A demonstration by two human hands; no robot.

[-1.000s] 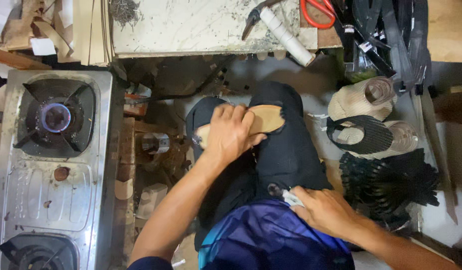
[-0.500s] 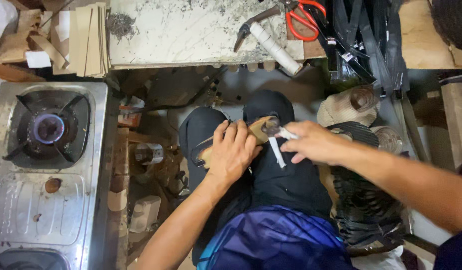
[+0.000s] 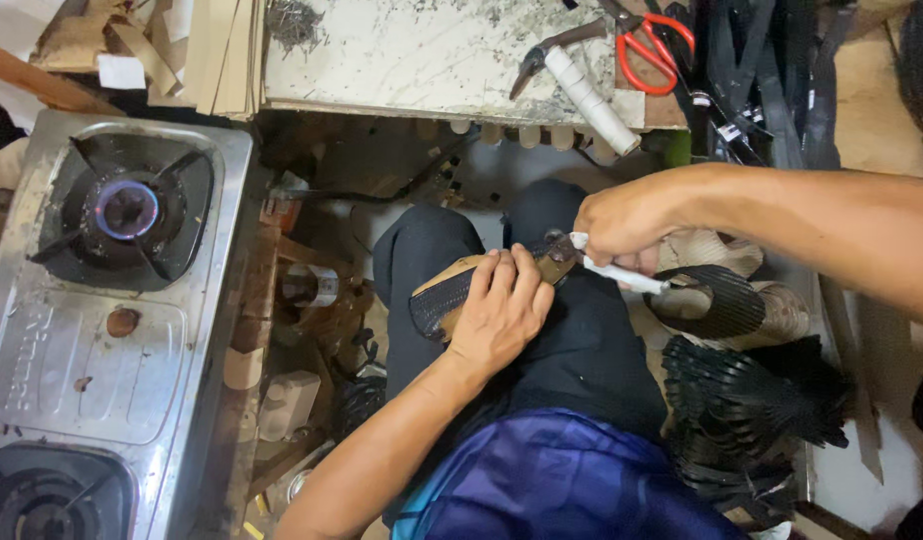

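tan shoe sole [image 3: 452, 292] on lap, white stick [image 3: 622, 272] at tip

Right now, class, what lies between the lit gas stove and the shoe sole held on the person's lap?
In the head view, between stove and sole: a small metal tin amid brown scraps.
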